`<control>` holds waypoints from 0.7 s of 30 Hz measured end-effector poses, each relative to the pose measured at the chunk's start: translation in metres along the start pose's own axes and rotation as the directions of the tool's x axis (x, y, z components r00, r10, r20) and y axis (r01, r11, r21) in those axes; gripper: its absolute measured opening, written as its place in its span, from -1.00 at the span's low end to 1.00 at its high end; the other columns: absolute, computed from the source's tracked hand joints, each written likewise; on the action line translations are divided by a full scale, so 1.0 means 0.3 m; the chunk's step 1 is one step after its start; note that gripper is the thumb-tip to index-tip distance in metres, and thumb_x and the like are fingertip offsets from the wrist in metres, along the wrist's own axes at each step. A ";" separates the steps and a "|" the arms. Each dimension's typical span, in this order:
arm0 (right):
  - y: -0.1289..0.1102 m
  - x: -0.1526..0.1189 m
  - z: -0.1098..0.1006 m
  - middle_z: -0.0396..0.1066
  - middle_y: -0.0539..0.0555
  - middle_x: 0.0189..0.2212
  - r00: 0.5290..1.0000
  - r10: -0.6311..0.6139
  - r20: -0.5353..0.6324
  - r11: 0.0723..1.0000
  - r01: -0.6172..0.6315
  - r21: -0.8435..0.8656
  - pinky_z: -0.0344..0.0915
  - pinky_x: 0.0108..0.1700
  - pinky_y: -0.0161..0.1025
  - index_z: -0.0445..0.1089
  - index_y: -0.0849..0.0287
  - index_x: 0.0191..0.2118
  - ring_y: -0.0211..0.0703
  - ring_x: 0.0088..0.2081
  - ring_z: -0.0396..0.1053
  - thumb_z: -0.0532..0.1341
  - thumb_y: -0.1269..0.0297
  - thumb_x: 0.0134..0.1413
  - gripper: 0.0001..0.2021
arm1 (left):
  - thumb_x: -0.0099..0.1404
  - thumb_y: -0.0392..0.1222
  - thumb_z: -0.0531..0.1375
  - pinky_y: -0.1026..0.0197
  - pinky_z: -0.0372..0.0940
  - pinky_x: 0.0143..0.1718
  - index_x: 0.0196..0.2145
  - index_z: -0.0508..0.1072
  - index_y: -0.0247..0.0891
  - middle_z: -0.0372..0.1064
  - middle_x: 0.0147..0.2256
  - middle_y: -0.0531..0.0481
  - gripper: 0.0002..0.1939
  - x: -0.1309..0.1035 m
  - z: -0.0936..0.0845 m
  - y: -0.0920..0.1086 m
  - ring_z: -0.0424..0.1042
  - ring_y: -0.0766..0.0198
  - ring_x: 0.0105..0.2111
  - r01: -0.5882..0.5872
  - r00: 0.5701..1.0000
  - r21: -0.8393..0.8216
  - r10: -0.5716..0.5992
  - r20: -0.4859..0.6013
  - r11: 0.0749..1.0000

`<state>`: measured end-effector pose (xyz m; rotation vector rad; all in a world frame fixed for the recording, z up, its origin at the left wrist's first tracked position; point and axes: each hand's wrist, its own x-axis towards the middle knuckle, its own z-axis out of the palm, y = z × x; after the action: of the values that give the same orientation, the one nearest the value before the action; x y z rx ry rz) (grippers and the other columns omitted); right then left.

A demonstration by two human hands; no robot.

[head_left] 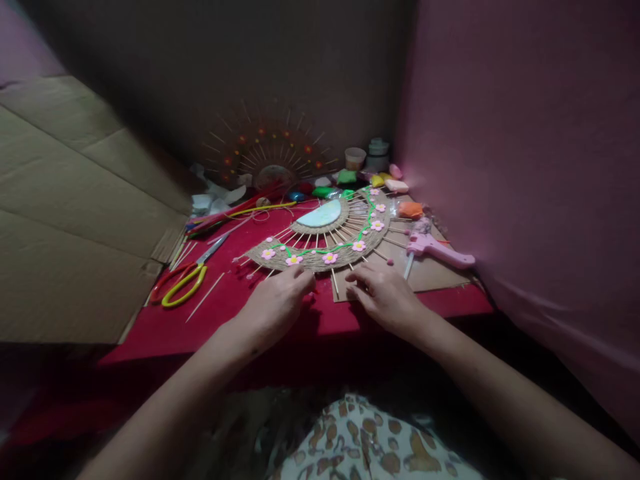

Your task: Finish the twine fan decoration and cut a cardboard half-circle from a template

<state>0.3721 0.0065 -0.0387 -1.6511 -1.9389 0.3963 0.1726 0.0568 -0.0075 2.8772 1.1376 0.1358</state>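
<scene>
A half-round craft fan [320, 265] lies on the red table, made of thin sticks and a twine-wound band. Pink clay flowers and a wavy green line decorate the band, and a pale half disc [320, 214] sits at its centre. My left hand [280, 297] is closed at the fan's near edge, fingers curled together; a small reddish bit shows by its fingertips, but what they pinch is hidden. Opposite it, my right hand [385, 297] is also closed, its fingertips bent by the stick ends. I cannot make out anything in it.
Scissors [185, 285] with orange and yellow handles lie left, near loose sticks [205, 297]. A pink glue gun [440, 250] rests on cardboard [443, 280] at right. Behind are clay packs [347, 177], a cup [355, 158] and another fan [274, 143]. A cardboard panel [75, 220] stands left.
</scene>
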 end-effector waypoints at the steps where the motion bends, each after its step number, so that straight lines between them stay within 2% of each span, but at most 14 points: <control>1: 0.003 0.007 -0.002 0.41 0.16 -0.28 0.999 -0.040 -0.019 0.997 0.039 -0.067 0.19 -0.26 -0.21 0.44 0.24 -0.25 -0.11 -0.27 0.32 0.12 0.40 0.08 -0.83 | 0.27 -0.27 0.03 0.28 0.12 -0.45 -0.33 0.35 -0.24 0.27 -0.29 -0.03 -0.89 0.013 -0.001 0.005 0.29 0.29 -0.42 0.010 1.000 0.041 -0.009 -0.009 0.999; 5: 0.023 0.046 0.004 0.34 0.14 -0.33 0.980 -0.201 0.005 0.958 0.198 -0.209 0.15 -0.24 -0.22 0.45 0.21 -0.39 -0.07 -0.20 0.24 0.16 0.47 0.02 -0.88 | 0.30 -0.25 0.00 0.29 0.07 -0.47 -0.33 0.37 -0.22 0.23 -0.32 0.00 -0.85 0.054 0.011 0.022 0.25 0.27 -0.36 0.025 0.998 0.100 -0.019 -0.064 0.995; 11: 0.036 0.098 0.030 0.31 0.10 -0.39 0.930 -0.367 0.023 0.884 0.356 -0.303 0.08 -0.29 -0.23 0.40 0.20 -0.44 -0.14 -0.31 0.17 0.17 0.46 0.01 -0.92 | 0.28 -0.33 0.05 0.19 0.19 -0.25 -0.36 0.38 -0.27 0.29 -0.32 -0.04 -0.87 0.072 0.033 0.044 0.24 0.20 -0.26 -0.055 0.997 0.145 0.064 -0.052 0.988; 15: 0.039 0.112 0.037 0.33 0.08 -0.40 0.907 -0.420 0.039 0.849 0.408 -0.335 0.05 -0.29 -0.22 0.39 0.21 -0.42 -0.15 -0.34 0.17 0.18 0.40 0.04 -0.94 | 0.28 -0.31 0.05 0.14 0.21 -0.21 -0.36 0.38 -0.30 0.31 -0.33 -0.06 -0.88 0.069 0.042 0.056 0.24 0.16 -0.27 -0.036 0.998 0.192 0.043 -0.035 0.981; 21: 0.052 0.110 0.049 0.35 0.05 -0.44 0.901 -0.432 0.024 0.853 0.418 -0.312 0.05 -0.28 -0.22 0.41 0.19 -0.47 -0.15 -0.35 0.19 0.21 0.39 0.03 -0.91 | 0.30 -0.35 0.01 0.11 0.22 -0.22 -0.39 0.37 -0.34 0.30 -0.35 -0.09 -0.83 0.072 0.066 0.073 0.22 0.15 -0.30 -0.011 0.998 0.173 0.022 -0.066 0.985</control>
<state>0.3732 0.0435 -0.0520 -1.3259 -2.3435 -0.1303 0.2053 0.0554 -0.0241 3.0557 1.1930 0.1430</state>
